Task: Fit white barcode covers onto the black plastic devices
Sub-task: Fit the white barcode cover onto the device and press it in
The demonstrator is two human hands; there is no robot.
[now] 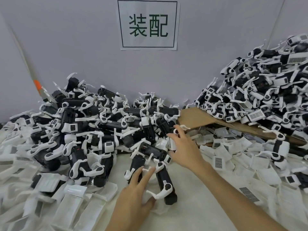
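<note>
A black plastic device with a white lever lies at the front of the left pile of devices. My left hand rests on the table with its fingers spread beside this device, touching another black device. My right hand reaches into the pile and grips a white barcode cover between thumb and fingers. Loose white barcode covers lie scattered to the right.
A second, taller pile of devices sits at the right on a brown cardboard sheet. More white covers spread across the left front. A paper sign hangs on the grey back wall.
</note>
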